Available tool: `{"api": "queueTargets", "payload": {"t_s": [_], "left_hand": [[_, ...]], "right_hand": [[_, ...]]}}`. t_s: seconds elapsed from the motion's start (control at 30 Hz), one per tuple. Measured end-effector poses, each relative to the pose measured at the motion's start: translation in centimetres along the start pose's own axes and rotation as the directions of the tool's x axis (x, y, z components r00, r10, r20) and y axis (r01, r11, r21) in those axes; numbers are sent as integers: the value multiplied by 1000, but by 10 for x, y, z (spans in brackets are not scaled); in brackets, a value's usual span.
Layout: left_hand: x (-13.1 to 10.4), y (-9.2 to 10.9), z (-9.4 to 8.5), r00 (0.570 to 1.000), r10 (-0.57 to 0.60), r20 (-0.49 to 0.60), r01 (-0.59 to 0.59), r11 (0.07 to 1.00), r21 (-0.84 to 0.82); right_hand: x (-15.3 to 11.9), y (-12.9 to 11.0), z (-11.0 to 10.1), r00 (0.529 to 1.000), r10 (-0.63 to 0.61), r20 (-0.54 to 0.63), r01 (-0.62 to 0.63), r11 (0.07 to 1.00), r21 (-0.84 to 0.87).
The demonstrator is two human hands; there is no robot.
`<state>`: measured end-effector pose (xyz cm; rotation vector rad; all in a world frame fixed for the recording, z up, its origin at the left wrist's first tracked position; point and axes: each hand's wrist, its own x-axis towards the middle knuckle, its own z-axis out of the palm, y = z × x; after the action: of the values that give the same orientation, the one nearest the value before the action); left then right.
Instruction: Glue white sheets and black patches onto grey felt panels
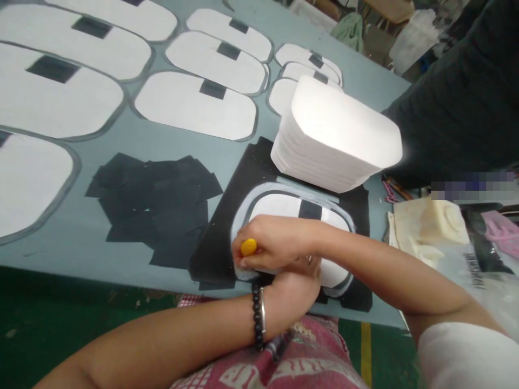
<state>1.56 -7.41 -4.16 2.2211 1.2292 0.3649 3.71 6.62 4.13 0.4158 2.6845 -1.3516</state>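
Observation:
My right hand (271,241) is closed around a tool with a rounded yellow end (248,247); its working tip is hidden under the fist. It is over the left edge of a white rounded panel (275,205) with a black rectangle near its top. This panel lies on a black sheet (219,243), a pale band running around its outline. Crossing beneath my right wrist, my left hand (300,278) rests on the panel's lower part. Its fingers are mostly hidden by the right forearm. A black bead bracelet circles the left wrist.
Behind the panel stands a tall stack of white rounded pieces (344,129). Overlapping black sheets (158,200) lie to the left. Several finished-looking white panels (198,102) cover the far table. A dark-clothed person (458,97) stands at right, near a yellowish block (438,221) and plastic bags.

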Motion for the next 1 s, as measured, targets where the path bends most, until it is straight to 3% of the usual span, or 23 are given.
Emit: {"api": "queueTargets", "payload": {"t_s": [0.07, 0.17, 0.23, 0.37, 0.4, 0.53, 0.67, 0.7, 0.77, 0.83, 0.93, 1.0], "left_hand": [[6, -3, -3, 996, 75, 40, -79, 989, 124], [15, -7, -10, 984, 141, 107, -169, 927, 334], [19, -9, -14, 980, 148, 135, -188, 907, 376], [23, -15, -15, 976, 164, 146, -207, 910, 360], [24, -17, -14, 975, 176, 134, -213, 911, 353], [25, -24, -10, 976, 202, 87, -219, 916, 336], [27, -26, -14, 976, 175, 128, -208, 924, 322], [28, -25, -16, 974, 168, 149, -208, 925, 318], [30, -24, -19, 968, 158, 197, -215, 924, 315], [32, -23, -21, 962, 145, 233, -218, 919, 328], [34, -24, -19, 960, 135, 244, -218, 910, 354], [34, -25, -18, 961, 142, 239, -224, 905, 362]], "right_hand": [[2, 14, -13, 989, 108, -105, -114, 992, -48], [1, 32, -40, 892, 228, -390, -283, 955, -88], [-2, 37, -49, 846, 234, -479, -317, 943, -99], [-9, 41, -43, 874, 221, -432, -282, 956, -82], [-11, 43, -41, 861, 251, -443, -318, 944, -83], [-17, 56, -38, 679, 340, -651, -553, 820, -149], [-27, 62, -38, 697, 311, -646, -524, 836, -163], [-31, 63, -38, 664, 336, -668, -564, 811, -153], [-42, 66, -36, 545, 371, -752, -651, 752, -102], [-57, 71, -30, 474, 372, -798, -623, 782, -5], [-92, 83, -13, 462, 419, -782, -484, 857, 174], [-125, 90, -3, 397, 493, -774, -494, 826, 272]]}}
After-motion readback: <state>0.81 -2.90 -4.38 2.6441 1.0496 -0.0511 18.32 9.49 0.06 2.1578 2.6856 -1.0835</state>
